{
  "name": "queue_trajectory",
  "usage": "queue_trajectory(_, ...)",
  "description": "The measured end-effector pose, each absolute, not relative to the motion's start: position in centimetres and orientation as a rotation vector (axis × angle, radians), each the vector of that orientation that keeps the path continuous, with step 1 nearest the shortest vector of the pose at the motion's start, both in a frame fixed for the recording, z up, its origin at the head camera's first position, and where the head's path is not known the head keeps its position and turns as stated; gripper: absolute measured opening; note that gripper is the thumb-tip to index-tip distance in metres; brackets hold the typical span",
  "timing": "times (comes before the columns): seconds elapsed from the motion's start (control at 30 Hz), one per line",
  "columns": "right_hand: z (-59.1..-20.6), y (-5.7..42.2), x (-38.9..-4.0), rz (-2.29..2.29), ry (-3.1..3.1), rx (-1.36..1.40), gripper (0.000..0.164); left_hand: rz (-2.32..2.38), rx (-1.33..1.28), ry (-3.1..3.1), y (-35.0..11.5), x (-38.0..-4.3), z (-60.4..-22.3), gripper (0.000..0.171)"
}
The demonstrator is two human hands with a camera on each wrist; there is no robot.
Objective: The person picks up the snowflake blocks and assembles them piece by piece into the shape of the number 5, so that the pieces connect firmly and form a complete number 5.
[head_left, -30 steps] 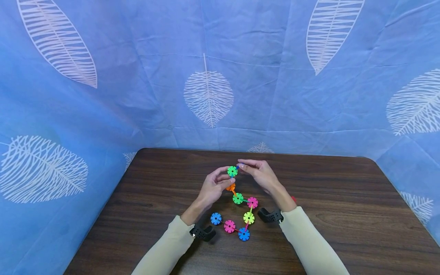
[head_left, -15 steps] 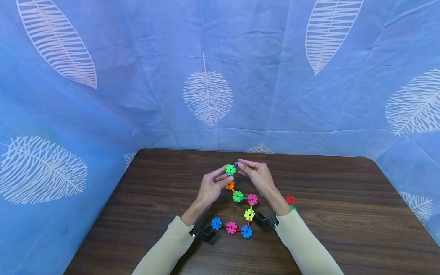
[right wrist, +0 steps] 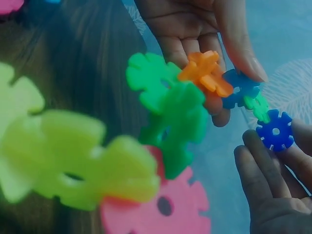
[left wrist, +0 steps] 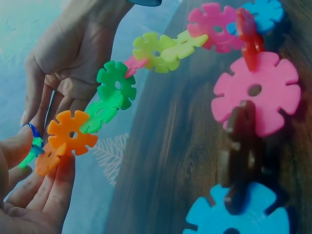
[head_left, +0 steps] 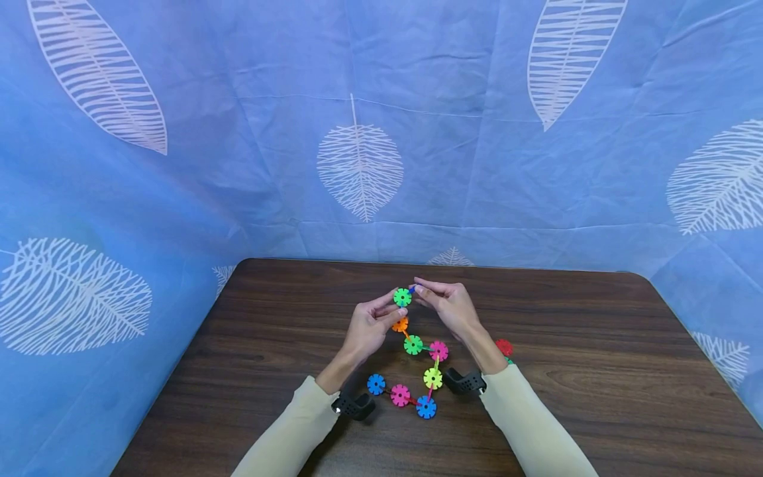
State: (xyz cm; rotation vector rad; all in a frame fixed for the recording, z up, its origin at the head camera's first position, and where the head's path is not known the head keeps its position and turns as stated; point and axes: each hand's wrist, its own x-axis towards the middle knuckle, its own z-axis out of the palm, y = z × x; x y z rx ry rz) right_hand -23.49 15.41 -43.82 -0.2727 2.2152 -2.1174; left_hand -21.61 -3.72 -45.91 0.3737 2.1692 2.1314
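Note:
A zigzag chain of colourful notched plastic discs (head_left: pixel 432 378) hangs from both hands, joined slot to slot. My left hand (head_left: pixel 365 328) pinches a light blue disc (right wrist: pixel 234 89) between thumb and fingers, just above an orange disc (left wrist: pixel 73 132). A green disc (head_left: pixel 402 297) sits above that grip. At the chain's upper end, my right hand (head_left: pixel 454 309) pinches a dark blue disc (right wrist: pixel 275 130), whose edge meets the green one. How deep their slots sit is hard to see. Pink, yellow and blue discs make up the lower chain, ending in a blue disc (head_left: pixel 376 384).
A red disc (head_left: pixel 503 347) lies beside the right forearm, with a bit of green disc (head_left: pixel 508 360) showing by the sleeve. The dark wooden table (head_left: pixel 596 397) reaches back to a blue leaf-print cloth (head_left: pixel 441 165). Both wrists wear black bands (head_left: pixel 356 405).
The right forearm has shifted slightly left, uncovering the red disc. Both hands rose a little and came back down, and the chain's lower end swayed. Both grips stay the same.

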Motion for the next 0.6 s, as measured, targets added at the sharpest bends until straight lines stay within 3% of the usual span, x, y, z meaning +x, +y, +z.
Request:
queue_trajectory(0.27,-44.0,15.3,-23.3,-2.107,2.236,-0.310,0.039,2.119,0.400,2.188,-3.6,-19.9,-43.2,0.049)
queue_trajectory(0.6,-44.2,15.0,-23.5,-2.131,2.199,-0.302,0.041,2.160,0.359,2.148,-3.7,-20.2,-43.5,0.049)
